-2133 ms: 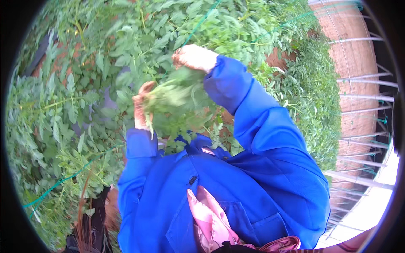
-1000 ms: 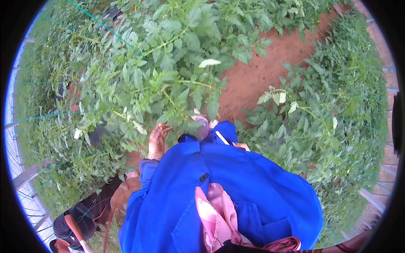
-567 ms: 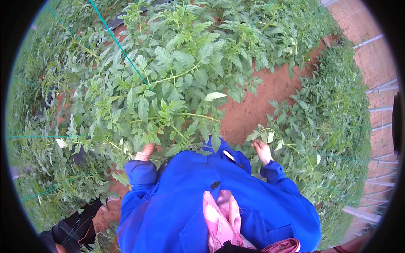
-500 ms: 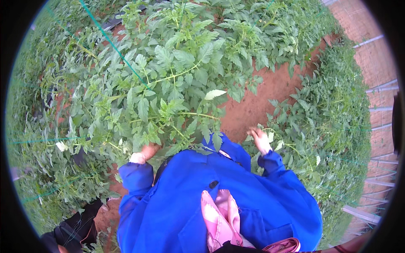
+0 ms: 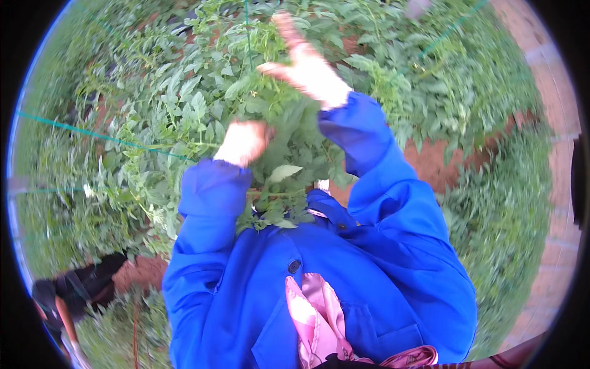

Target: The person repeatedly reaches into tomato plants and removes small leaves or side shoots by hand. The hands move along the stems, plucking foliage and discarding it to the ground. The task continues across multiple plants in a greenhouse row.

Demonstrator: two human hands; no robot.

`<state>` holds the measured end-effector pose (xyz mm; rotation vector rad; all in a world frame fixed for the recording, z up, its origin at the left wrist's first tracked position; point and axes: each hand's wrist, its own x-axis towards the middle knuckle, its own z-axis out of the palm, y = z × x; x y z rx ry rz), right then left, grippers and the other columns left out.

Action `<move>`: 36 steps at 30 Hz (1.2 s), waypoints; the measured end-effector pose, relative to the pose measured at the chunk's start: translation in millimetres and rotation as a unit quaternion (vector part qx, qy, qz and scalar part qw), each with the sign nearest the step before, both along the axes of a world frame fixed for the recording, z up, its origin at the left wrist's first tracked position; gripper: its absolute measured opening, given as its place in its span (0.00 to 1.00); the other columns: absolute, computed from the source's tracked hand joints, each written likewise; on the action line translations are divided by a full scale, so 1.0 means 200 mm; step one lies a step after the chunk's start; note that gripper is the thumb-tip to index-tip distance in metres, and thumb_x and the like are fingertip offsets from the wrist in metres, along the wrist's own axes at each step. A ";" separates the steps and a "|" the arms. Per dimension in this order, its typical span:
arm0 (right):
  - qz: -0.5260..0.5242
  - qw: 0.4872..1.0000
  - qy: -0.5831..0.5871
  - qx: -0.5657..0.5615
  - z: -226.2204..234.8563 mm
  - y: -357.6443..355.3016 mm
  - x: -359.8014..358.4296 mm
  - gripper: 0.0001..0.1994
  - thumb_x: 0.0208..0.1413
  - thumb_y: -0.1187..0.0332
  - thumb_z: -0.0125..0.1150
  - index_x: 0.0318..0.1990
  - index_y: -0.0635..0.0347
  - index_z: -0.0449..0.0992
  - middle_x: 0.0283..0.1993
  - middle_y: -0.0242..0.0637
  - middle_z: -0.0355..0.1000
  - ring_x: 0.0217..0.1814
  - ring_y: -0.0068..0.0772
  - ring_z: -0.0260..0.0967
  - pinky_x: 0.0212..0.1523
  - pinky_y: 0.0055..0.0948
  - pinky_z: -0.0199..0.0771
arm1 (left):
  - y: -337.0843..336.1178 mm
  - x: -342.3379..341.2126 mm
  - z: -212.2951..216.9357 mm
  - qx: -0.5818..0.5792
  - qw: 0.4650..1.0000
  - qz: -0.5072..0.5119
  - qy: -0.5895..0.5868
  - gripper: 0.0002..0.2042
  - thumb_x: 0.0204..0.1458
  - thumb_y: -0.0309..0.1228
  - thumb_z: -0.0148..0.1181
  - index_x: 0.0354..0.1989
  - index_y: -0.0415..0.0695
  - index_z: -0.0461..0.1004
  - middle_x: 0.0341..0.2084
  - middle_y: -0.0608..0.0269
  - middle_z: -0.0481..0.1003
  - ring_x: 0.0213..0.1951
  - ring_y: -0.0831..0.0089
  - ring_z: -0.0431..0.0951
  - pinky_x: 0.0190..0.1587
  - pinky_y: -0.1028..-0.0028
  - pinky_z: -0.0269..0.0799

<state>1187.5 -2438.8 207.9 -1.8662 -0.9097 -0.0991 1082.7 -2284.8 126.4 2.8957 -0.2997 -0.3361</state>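
Note:
My left hand (image 5: 243,142) is curled closed among the leaves of a tomato plant (image 5: 279,114); what its fingers hold is hidden and blurred. Farther out and to the right, my right hand (image 5: 307,69) stretches over the foliage with thumb and fingers spread, nothing visible in it. A green string (image 5: 248,37) hangs down just left of the right fingertips. Below the left hand, a pale leaf (image 5: 284,173) shows its underside close to my blue jacket (image 5: 246,277).
Another green string (image 5: 104,138) crosses the plants at the left. Reddish soil (image 5: 433,165) runs between the rows on the right, beside more tomato foliage (image 5: 504,203). At the lower left is another person in dark clothing (image 5: 83,286), one arm hanging down.
Both hands have risen from low at my sides into the plant ahead. The right one has swung far forward and leftward, its fingers now spread. Leaves near the hands have shifted.

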 end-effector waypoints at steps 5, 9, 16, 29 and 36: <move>0.257 0.939 0.148 -0.172 -0.09 0.14 0.20 0.28 0.49 0.57 0.56 0.56 0.59 0.61 0.43 0.42 0.70 0.51 0.30 0.65 0.51 0.27 0.61 | 0.03 -0.38 -0.15 -0.105 0.986 0.056 0.118 0.16 0.51 0.44 0.46 0.32 0.44 0.75 0.27 0.53 0.74 0.33 0.54 0.74 0.39 0.63 0.69; 0.237 0.959 0.059 -0.147 -0.16 -0.10 0.45 0.14 0.55 0.62 0.47 0.41 0.60 0.75 0.32 0.34 0.74 0.37 0.24 0.71 0.40 0.25 0.67 | 0.25 -0.59 -0.13 0.022 0.934 0.269 0.233 0.16 0.50 0.43 0.46 0.31 0.44 0.75 0.28 0.54 0.75 0.35 0.56 0.74 0.39 0.64 0.69; 0.222 0.922 0.159 -0.276 -0.01 -0.26 0.36 0.12 0.54 0.65 0.49 0.41 0.60 0.74 0.34 0.33 0.74 0.40 0.28 0.68 0.45 0.26 0.64 | -0.46 0.14 -0.09 -0.237 0.939 0.248 0.028 0.15 0.49 0.36 0.51 0.38 0.37 0.69 0.32 0.44 0.71 0.40 0.52 0.71 0.42 0.63 0.67; 0.191 0.867 -0.299 -0.350 0.05 0.01 0.27 0.08 0.41 0.64 0.53 0.26 0.57 0.71 0.20 0.39 0.67 0.26 0.42 0.68 0.29 0.36 0.68 | -0.56 0.44 -0.42 -0.846 0.452 0.243 -0.144 0.14 0.51 0.30 0.52 0.46 0.43 0.67 0.49 0.61 0.64 0.51 0.72 0.64 0.55 0.69 0.55; 0.366 0.855 -0.181 -0.321 0.05 0.22 0.18 0.09 0.42 0.63 0.54 0.28 0.58 0.73 0.24 0.40 0.70 0.30 0.42 0.69 0.31 0.34 0.69 | -0.48 0.67 -0.70 -0.575 0.703 0.260 -0.328 0.22 0.52 0.39 0.49 0.53 0.41 0.60 0.49 0.56 0.67 0.51 0.64 0.66 0.55 0.67 0.57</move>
